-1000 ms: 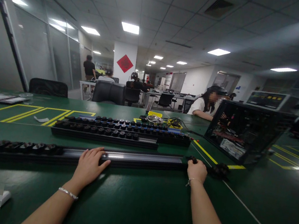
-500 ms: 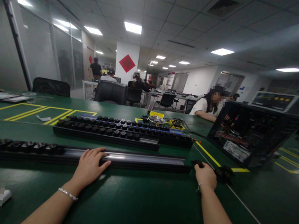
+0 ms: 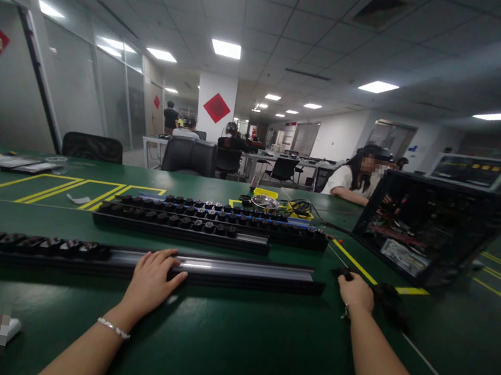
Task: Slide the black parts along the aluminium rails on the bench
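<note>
My left hand (image 3: 154,280) lies over the near edge of a long black rail (image 3: 259,274) with a shiny metal channel, its fingers spread and resting on it. At the rail's left end, several black wheel-like parts (image 3: 44,245) sit in a row in the channel. My right hand (image 3: 357,291) is closed on a small black part (image 3: 342,273) just beyond the rail's right end; the fingers hide much of it. Beside that hand, to the right, are more dark pieces (image 3: 391,305), blurred and hard to make out.
Behind the rail stand similar rails (image 3: 179,233) filled with black parts. An open computer case (image 3: 418,227) is at the right, near a clear round dish (image 3: 265,202) and a cable (image 3: 300,208). A person (image 3: 354,177) sits across the green table (image 3: 222,350).
The view has turned slightly left, so everything appears shifted right. My right hand remains closed near the rail's end, the dark pieces beside it look more smeared. My left hand stays on the rail.
</note>
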Demonstrator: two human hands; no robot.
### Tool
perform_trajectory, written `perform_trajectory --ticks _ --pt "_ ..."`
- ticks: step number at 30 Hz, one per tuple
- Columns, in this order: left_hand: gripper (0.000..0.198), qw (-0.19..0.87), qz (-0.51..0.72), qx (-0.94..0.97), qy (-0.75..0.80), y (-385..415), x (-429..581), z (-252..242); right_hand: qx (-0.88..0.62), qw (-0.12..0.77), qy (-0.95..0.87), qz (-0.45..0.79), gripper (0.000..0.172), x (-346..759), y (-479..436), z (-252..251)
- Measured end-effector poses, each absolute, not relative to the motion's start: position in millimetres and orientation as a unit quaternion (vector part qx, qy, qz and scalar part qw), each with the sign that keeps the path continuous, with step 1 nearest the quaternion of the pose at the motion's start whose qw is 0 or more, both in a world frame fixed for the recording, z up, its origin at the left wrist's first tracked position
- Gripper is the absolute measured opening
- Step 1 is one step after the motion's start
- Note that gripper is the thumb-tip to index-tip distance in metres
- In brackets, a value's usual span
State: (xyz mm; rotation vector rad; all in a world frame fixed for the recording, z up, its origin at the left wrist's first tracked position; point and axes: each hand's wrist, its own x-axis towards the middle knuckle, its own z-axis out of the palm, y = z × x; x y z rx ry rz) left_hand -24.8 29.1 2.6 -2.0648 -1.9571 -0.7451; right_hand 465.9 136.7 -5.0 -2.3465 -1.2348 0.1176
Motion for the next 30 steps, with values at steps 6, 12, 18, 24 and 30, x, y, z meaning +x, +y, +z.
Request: perform_trajectory --ticks 6,12,18,24,30 --pt "0.034 0.094 -0.268 -0.701 -0.654 30 -26 2 -0.851 0.257 -0.458 0.017 0.052 477 145 -10" --pt "0.034 0.16 -0.317 -0.619 -0.701 26 -37 13 -0.83 0.267 -0.489 -0.025 0.054 465 132 -7" --pt "0.047 0.218 -0.365 -0.382 -0.821 18 -71 17 -0.81 0.34 -0.471 -0.079 0.036 439 115 9" --pt "0.057 0.138 -0.394 -0.311 -0.854 18 -97 11 -0.737 0.273 -0.618 -0.004 0.05 370 94 18" --pt "0.058 0.131 -0.39 -0.305 -0.859 16 -100 15 -0.712 0.154 -0.683 -0.054 0.048 329 79 13"
